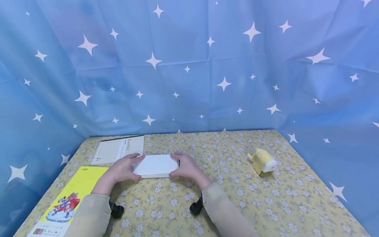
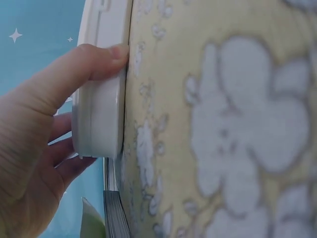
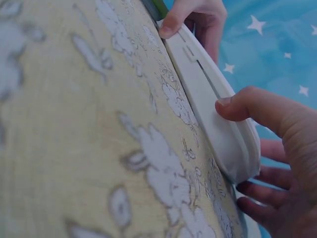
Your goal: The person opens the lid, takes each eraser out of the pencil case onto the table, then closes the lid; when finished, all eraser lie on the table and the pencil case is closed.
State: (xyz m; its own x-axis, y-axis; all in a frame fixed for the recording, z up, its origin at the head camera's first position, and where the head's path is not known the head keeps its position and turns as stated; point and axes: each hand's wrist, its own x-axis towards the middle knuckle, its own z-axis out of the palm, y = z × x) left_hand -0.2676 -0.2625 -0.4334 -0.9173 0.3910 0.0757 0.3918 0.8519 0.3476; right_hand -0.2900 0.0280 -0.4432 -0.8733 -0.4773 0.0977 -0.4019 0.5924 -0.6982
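A flat white plastic case (image 1: 156, 165) with rounded corners and a lid seam lies on the flowered tablecloth, in the middle of the head view. My left hand (image 1: 125, 168) grips its left end, thumb on the near side and the other fingers around the far side. At the opposite end my right hand (image 1: 187, 168) holds it the same way. A small latch-like detail shows on the case's near side (image 3: 200, 82) in the right wrist view. The lid appears closed, and what is inside is hidden.
A yellow pencil sharpener (image 1: 263, 163) with a crank stands to the right. On the left lie a yellow booklet (image 1: 84, 184) with a cartoon figure, partly under my left sleeve, and a white notebook (image 1: 113, 149) behind it. Blue star-printed curtain (image 1: 189, 65) surrounds the table's back and sides.
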